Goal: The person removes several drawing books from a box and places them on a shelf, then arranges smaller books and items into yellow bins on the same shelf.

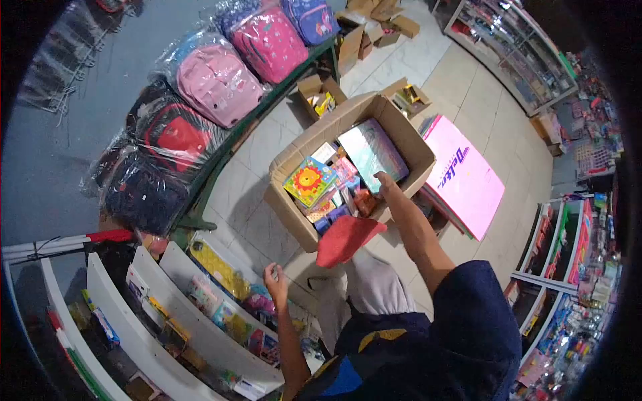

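Note:
My right hand (386,186) reaches over the near side of an open cardboard box (294,226). Its thumb lies on the near edge of a shiny, plastic-wrapped flat book (371,154), and the other fingers are mostly hidden. In the same box are a colourful lion-faced book (310,180) and several small packs and items. My left hand (275,277) hangs outside the box, between it and the white shelves, with fingers loosely curled and nothing visible in them. A red cloth-like piece (348,240) covers part of the box's near edge.
Wrapped backpacks (221,83) line a green bench at the left. White shelves (200,314) with goods stand at the lower left. Pink "Delter" sheets (465,175) lie right of the box. Smaller cartons (321,97) sit behind it, and a glass cabinet (511,53) stands farther back.

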A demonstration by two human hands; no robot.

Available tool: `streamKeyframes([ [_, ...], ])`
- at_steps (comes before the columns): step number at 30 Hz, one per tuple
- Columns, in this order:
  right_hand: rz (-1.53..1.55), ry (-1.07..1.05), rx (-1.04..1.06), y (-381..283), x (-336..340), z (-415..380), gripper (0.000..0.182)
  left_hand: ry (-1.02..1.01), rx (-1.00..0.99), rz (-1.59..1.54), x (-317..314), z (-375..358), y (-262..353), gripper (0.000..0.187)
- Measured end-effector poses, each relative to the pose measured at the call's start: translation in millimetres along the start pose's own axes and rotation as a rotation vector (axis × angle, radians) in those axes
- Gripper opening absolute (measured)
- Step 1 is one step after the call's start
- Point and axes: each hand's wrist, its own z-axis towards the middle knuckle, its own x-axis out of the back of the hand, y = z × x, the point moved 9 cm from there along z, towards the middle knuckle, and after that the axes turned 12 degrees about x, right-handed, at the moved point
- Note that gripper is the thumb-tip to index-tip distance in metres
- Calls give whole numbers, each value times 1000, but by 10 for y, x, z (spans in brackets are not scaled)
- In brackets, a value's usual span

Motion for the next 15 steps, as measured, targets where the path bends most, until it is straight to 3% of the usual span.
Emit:
streamKeyframes([
  [3,283,123,-12,434,163,402,64,-62,-49,110,-333,-52,-19,26],
  [5,421,342,-46,409,250,335,53,-112,15,93,-496,-180,-19,25],
  [9,468,342,-117,389,282,274,58,-135,123,146,-750,-467,141,25],
  [10,473,373,-117,708,367,629,63,-162,92,181,-812,-470,23,25],
  [12,382,323,-143,428,292,468,66,-200,86,175,-935,-497,-31,24],
  [15,458,345,-139,522,222,557,65,-184,138,142,-927,-549,-86,23],
])
